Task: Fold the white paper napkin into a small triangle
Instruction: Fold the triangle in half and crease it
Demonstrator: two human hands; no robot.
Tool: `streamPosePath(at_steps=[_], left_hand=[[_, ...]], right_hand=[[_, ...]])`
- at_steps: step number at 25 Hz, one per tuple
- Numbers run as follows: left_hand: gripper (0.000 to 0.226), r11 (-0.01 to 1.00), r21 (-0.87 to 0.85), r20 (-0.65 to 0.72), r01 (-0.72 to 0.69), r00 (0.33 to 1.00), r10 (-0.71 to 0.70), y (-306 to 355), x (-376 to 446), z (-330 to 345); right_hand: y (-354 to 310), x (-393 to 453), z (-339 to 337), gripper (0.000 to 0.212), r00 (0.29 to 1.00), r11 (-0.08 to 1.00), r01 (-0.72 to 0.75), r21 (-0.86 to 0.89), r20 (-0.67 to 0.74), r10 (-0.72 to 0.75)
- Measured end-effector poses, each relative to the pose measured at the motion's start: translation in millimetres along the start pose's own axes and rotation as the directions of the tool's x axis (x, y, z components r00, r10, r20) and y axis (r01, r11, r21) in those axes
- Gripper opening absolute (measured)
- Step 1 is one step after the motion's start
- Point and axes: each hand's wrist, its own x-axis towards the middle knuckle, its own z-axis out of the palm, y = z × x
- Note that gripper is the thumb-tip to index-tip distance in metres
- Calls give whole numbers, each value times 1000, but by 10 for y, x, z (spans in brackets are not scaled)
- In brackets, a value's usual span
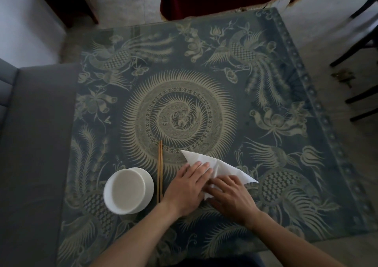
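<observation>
The white paper napkin (223,167) lies on the patterned table as a long triangle, one tip pointing up-left and one to the right. My left hand (187,187) rests flat on its left part, fingers spread and pressing down. My right hand (231,197) lies over its lower edge, fingers pointing left and touching the paper beside the left hand. The napkin's lower corner is hidden under both hands.
A white bowl (128,190) stands left of the hands. A pair of wooden chopsticks (160,170) lies upright between bowl and left hand. The blue patterned tabletop (276,123) spreads beyond. A grey sofa (34,144) borders the left; dark chair legs (360,48) stand right.
</observation>
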Motion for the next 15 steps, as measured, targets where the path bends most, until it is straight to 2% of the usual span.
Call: streamPosePath(at_steps=[2,5,8,11,13,15], left_hand=[[62,997,77,56,-29,998,25,-74,61,19],[57,992,118,51,-55,997,50,-195,132,17],[52,992,123,32,26,999,-30,-312,177,-5],[56,989,115,48,89,994,-95,-316,164,7],[59,989,115,64,97,992,-105,-292,164,26],[60,988,125,75,89,992,-99,-300,167,34]], right_hand=[[2,-63,4,28,1000,1000,-4,1,-8,4],[12,-111,12,30,1000,1000,-6,-16,8,7],[36,-137,17,35,999,1000,13,-22,47,-12],[39,-163,22,39,998,1000,11,-15,62,-10],[15,-129,36,38,1000,1000,-26,-1,8,26],[-42,-26,52,39,991,992,-122,-10,-55,121]])
